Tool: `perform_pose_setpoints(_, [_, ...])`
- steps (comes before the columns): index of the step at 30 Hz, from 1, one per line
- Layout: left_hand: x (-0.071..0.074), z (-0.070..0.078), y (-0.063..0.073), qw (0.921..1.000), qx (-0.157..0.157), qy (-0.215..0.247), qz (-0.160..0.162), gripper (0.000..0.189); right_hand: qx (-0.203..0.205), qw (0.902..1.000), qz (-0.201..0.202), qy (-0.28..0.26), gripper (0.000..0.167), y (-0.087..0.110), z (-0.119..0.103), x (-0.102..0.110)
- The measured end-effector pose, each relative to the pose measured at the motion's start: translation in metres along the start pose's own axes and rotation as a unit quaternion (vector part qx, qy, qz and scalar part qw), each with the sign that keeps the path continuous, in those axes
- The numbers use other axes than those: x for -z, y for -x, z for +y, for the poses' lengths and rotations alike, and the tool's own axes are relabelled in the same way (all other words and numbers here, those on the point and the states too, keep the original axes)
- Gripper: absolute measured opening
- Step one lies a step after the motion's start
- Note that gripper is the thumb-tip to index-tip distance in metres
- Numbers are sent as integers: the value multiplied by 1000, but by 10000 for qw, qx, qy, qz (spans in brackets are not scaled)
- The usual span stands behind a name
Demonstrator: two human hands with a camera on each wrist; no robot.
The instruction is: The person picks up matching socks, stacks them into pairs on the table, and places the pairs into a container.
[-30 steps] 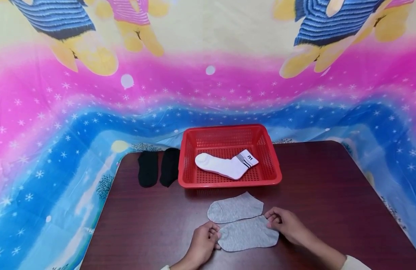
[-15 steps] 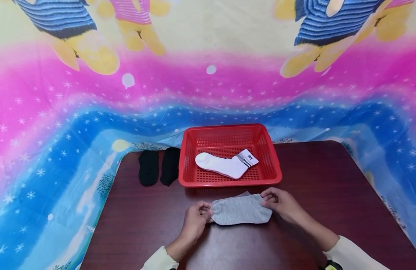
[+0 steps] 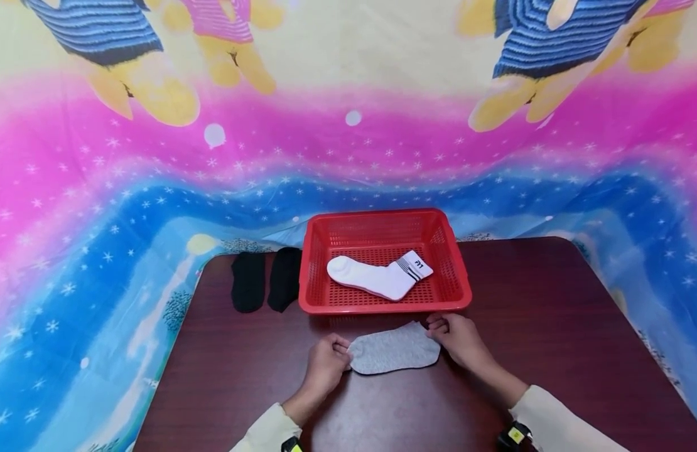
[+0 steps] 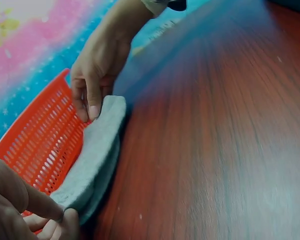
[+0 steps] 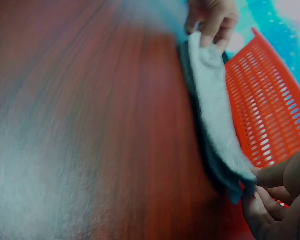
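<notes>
Two grey ankle socks (image 3: 395, 349) lie one over the other in front of the basket, nearly lined up. My left hand (image 3: 327, 365) pinches the toe end between thumb and fingers. At the cuff end, my right hand (image 3: 460, 342) pinches the upper corner of the sock. Both wrist views show the upper sock (image 4: 97, 145) stretched between the two hands, with the darker lower sock (image 5: 210, 150) under it. The left wrist view has the left fingers (image 4: 45, 210) at the near end of the sock.
Behind the socks stands a red perforated basket (image 3: 385, 309) holding a white sock (image 3: 377, 277) with a striped cuff. Two black socks (image 3: 248, 282) lie left of it on the dark wooden table (image 3: 241, 376). A patterned cloth (image 3: 348, 157) hangs behind.
Both hands have carried the nearer grey sock away from the body and laid it over the other grey sock, then shifted it slightly left. Basket and black socks stay put.
</notes>
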State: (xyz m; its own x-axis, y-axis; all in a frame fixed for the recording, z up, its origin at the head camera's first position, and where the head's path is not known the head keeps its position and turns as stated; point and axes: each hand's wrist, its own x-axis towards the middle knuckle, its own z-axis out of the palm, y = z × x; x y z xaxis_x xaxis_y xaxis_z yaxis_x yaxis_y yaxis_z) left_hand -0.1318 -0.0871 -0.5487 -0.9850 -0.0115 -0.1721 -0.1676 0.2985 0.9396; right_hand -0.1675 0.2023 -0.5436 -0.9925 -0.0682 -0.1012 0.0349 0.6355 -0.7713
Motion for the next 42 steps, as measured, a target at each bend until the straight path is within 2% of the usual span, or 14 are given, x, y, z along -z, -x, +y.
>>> perform_pose_setpoints(2, [-1, -1, -1, 9983, -307, -491, 28, 18, 128, 9994, 112, 307, 21, -1, 3, -2])
perform_pose_setpoints(4, [-1, -3, -2, 9935, -571, -988, 28, 19, 237, 9985, 152, 462, 23, -2, 6, -4])
perform_pose_setpoints(7, [-1, -3, -3, 9868, -814, -1402, -17, 20, 332, 9977, 190, 555, 23, -2, 7, -6])
perform_pose_setpoints(10, [-2, 0, -3, 9767, -1068, -1862, 52, 21, 407, 9968, 187, 664, 25, -1, 6, -8])
perform_pose_setpoints(14, [-3, 1, -3, 9587, -1424, -2459, 146, 30, 518, 9930, 13, 1057, 32, 1, 2, -11])
perform_pose_setpoints(19, [-7, -2, -1, 9426, -1735, -2854, 50, 33, 310, 9902, -279, 1335, 35, 3, -2, -15])
perform_pose_setpoints(25, [-9, -8, 0, 9345, -1960, -2968, 130, 26, 170, 9907, -428, 1277, 27, 1, -4, -16])
perform_pose_setpoints(27, [-8, -8, 0, 9348, -2006, -2929, 118, 25, 233, 9900, -477, 1305, 25, 1, -5, -16])
perform_pose_setpoints(30, [-8, -8, 0, 9405, -1949, -2784, 46, 24, 285, 9893, -581, 1304, 22, 0, -6, -15])
perform_pose_setpoints(33, [-7, -7, 0, 9519, -1804, -2474, -65, 23, 299, 9902, -672, 1184, 20, 1, -6, -13])
perform_pose_setpoints(38, [-3, -6, 1, 9755, -1358, -1676, -421, 22, -13, 9946, -780, 685, 20, 7, -6, -8])
perform_pose_setpoints(42, [2, -6, 5, 9864, -1043, -1054, -709, 20, -244, 9945, -922, 437, 23, 16, -9, -2])
